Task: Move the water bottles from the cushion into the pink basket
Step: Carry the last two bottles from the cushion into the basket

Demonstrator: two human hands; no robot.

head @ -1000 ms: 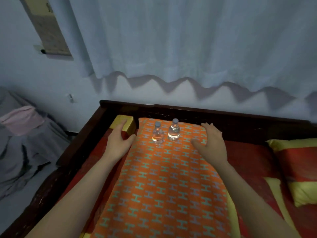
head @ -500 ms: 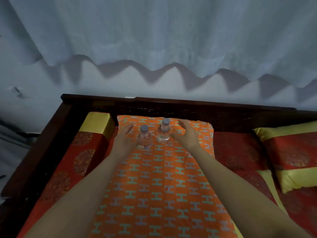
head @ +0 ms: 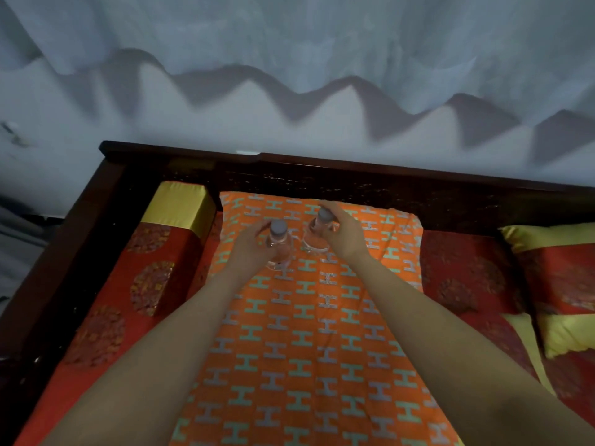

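Bottles, two of them, small and clear with grey caps, stand upright side by side at the far end of the orange patterned cushion (head: 306,349). The left hand (head: 249,249) has its fingers (head: 257,230) curled round the left bottle (head: 279,251); the right hand (head: 343,235) wraps the right bottle (head: 317,241) near its shoulder and cap. Whether either has left the fabric I cannot tell. They look full, so light but not weightless, with thin walls that give under a squeeze and smooth plastic that may slip. Mid-body seems the safest hold. The soft cushion makes them tippy. The pink basket is out of sight.
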